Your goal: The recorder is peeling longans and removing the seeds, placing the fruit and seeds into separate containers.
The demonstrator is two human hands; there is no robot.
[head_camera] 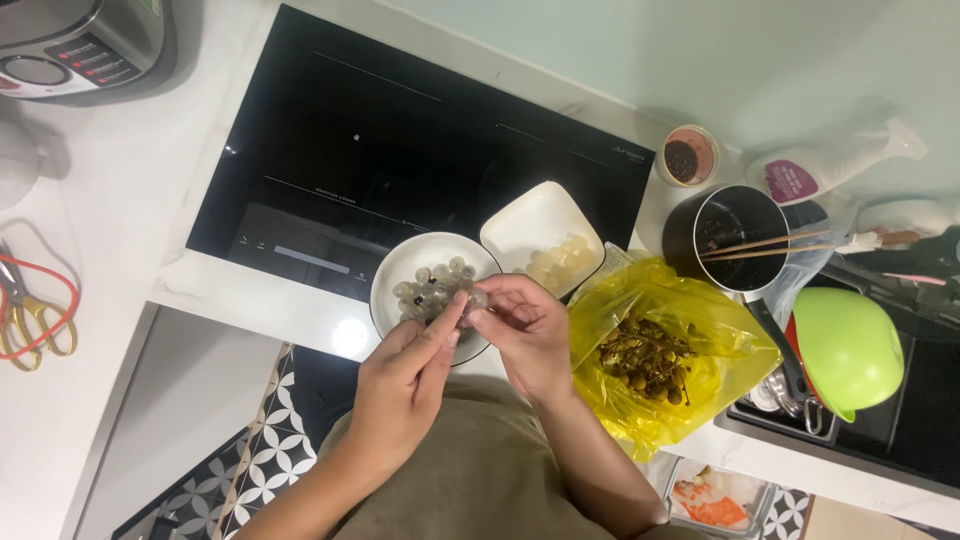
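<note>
Over the round white bowl (400,262), a peeled translucent fruit (477,298) is pinched between left hand (405,385) and right hand (530,335), so drips are caught.

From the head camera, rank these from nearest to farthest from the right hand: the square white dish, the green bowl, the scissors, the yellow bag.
Measured from the right hand:
1. Square white dish, just above it on the cooktop edge; the yellow bag, immediately to its right, is too close to call.
2. Green bowl, far right by the sink.
3. Scissors, far left on the counter.
</note>
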